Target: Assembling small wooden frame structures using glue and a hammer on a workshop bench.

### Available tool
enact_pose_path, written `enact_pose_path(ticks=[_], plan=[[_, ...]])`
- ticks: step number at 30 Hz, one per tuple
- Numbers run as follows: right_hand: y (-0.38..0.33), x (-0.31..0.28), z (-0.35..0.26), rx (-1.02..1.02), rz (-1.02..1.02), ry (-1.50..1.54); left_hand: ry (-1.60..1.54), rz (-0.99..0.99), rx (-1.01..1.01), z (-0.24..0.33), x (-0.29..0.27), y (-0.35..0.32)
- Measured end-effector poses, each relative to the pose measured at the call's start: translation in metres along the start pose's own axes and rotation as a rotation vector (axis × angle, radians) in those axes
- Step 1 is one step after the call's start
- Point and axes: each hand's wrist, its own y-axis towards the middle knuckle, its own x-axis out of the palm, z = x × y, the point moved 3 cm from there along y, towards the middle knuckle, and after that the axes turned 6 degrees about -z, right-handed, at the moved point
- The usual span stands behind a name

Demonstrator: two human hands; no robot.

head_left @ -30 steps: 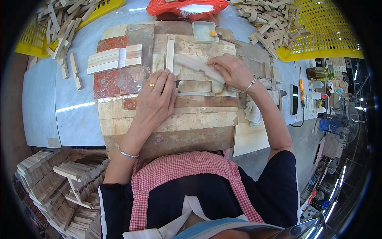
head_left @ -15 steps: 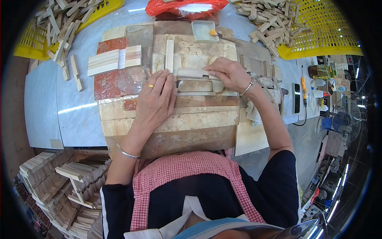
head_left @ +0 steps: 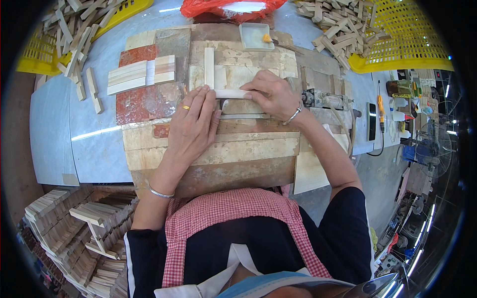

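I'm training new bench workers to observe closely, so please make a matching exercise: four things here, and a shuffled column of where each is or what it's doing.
Column one
1. Left hand
2. Red plastic bag
3. Orange-handled tool
4. Right hand

Column two
A. Beyond the square dish
B. Gripping the right end of a crosswise pale wood piece
C. Just right of the black device
D. Fingertips at the near end of a lengthwise wooden strip

Pairs: 1-D, 2-A, 3-C, 4-B

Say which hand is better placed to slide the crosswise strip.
Probably the right hand: it holds the crosswise strip by its right end, while the left hand touches the near end of the lengthwise strip.
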Motion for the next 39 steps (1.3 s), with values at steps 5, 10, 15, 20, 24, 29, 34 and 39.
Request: enact_pose_path(ticks=[5, 10, 15, 20, 24, 29, 34, 39], plan=[[0.002, 0.001, -0.002, 0.055, -0.014, 0.017, 0.032, -0.039, 0.0, 0.002, -0.002, -0.005], [0.0, 0.002, 0.0, 0.04, -0.037, -0.01, 0.088, -0.078, 0.009, 0.021, 0.0, -0.003], [0.004, -0.002, -0.005, 0.021, -0.072, -0.05, -0.119, -0.123, 0.128, 0.049, 0.021, 0.015], [0.006, -0.013, 0.0, 0.104, -0.163, 0.032, -0.014, -0.177, 0.159, 0.045, 0.037, 0.011], [0.044, -0.031, -0.008, 0.13, -0.198, -0.025, 0.048, -0.236, 0.194, 0.045, 0.034, 0.015], [0.154, 0.012, -0.084, -0.249, -0.073, -0.24, 0.126, -0.203, 0.171, 0.038, 0.035, 0.007], [0.208, 0.059, -0.112, -0.217, -0.305, -0.273, 0.147, -0.217, 0.197, 0.051, 0.045, 0.007], [0.221, 0.068, -0.104, -0.048, -0.361, -0.187, 0.107, -0.12, 0.153, 0.052, 0.066, 0.006]])
